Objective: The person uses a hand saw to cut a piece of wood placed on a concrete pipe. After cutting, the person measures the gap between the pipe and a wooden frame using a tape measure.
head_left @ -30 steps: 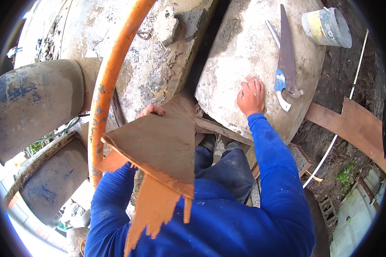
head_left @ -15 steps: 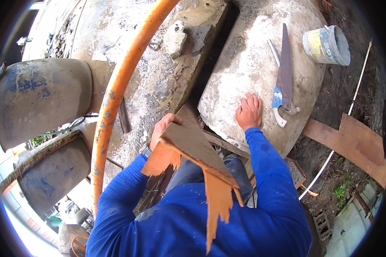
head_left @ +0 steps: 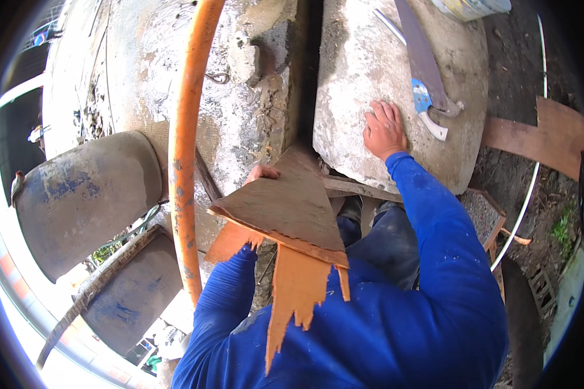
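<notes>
My left hand (head_left: 263, 173) grips the far left edge of a broken plywood board (head_left: 285, 211); the board hides part of the hand. Mud-brown covers the board's face, and torn orange splinters hang from its near edge in front of my blue sleeve. Its narrow far end lies by the dark gap between two concrete slabs. My right hand (head_left: 386, 129) rests flat, fingers stretched out, on the pale right slab (head_left: 347, 84). Just right of it lies a hand saw (head_left: 424, 55) with a blue and white handle, over a hammer (head_left: 451, 109) that is partly covered.
An orange hose-like pipe (head_left: 187, 129) arches along the left. Beyond it sit two muddy curved panels (head_left: 91, 188). A concrete lump (head_left: 244, 61) lies on the left slab. At the right are a bucket (head_left: 474, 8), a brown board (head_left: 532, 136) and a white pipe (head_left: 529, 201).
My view has shifted and turned. The plywood in my left hand has swung so more of its brown face shows. My right hand stays flat on the slab.
</notes>
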`<state>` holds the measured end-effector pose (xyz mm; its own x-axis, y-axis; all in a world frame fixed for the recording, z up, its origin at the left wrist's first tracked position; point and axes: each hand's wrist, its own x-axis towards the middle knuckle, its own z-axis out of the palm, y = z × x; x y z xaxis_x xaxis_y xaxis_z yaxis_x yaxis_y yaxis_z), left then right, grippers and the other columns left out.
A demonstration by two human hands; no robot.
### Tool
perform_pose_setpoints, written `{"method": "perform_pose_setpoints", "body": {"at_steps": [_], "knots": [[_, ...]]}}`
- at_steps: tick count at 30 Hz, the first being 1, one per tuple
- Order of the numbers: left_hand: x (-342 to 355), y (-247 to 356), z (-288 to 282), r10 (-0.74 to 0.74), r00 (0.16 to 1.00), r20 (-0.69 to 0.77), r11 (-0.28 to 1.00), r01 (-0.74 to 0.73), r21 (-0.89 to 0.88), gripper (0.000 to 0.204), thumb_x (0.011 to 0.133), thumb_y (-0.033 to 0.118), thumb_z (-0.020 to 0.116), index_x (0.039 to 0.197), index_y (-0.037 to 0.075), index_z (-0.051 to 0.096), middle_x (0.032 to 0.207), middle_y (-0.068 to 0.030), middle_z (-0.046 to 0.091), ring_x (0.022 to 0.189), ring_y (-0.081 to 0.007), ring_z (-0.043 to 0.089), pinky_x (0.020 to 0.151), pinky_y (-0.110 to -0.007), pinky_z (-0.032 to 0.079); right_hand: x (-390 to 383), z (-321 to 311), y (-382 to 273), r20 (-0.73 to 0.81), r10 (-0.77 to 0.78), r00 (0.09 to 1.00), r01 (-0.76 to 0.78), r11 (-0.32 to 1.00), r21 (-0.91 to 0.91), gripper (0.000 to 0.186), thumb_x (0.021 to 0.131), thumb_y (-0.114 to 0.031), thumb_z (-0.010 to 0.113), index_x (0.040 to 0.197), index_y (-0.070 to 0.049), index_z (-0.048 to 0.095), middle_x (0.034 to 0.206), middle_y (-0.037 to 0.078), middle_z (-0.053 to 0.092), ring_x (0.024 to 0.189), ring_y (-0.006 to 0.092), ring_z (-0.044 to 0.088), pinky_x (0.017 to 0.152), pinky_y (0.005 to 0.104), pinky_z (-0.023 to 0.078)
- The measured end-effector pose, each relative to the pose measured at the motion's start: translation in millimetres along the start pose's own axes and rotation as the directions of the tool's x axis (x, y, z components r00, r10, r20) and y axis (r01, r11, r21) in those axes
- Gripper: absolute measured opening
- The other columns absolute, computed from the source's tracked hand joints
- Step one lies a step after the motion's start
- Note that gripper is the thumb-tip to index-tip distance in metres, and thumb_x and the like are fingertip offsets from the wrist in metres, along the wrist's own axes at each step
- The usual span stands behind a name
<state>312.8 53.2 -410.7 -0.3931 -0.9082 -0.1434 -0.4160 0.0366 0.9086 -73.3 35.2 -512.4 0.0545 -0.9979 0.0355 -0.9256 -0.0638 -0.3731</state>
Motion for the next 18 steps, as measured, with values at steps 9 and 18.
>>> {"method": "perform_pose_setpoints", "body": {"at_steps": [9, 18], "knots": [[2, -56, -9, 0.251, 0.966, 0.055, 0.965, -0.245, -0.092, 0.042, 0.101, 0.036, 0.064, 0.102, -0.006, 0.061, 0.099, -0.0211, 0.066, 0.082, -0.0246, 0.064, 0.071, -0.039, 0.053, -1, -3, 0, -0.008, -0.006, 1.0, 0.006, 1.0, -0.016, 0.027, 0.087, -0.017, 0.063, 0.11, -0.007, 0.07, 0.139, 0.016, 0.059, 0.139, 0.0317, 0.047, 0.125, 0.0492, 0.026], [-4, -41, -8, 0.135, 0.991, 0.023, 0.988, -0.132, -0.081, 0.031, 0.095, 0.025, 0.074, 0.103, -0.003, 0.063, 0.101, -0.0189, 0.068, 0.089, -0.0267, 0.067, 0.079, -0.04, 0.056, -2, 1, 0, -0.003, 0.009, 1.0, -0.009, 1.0, -0.029, 0.026, 0.087, -0.019, 0.064, 0.11, -0.008, 0.07, 0.14, 0.014, 0.059, 0.14, 0.0306, 0.047, 0.126, 0.0485, 0.025]]}}
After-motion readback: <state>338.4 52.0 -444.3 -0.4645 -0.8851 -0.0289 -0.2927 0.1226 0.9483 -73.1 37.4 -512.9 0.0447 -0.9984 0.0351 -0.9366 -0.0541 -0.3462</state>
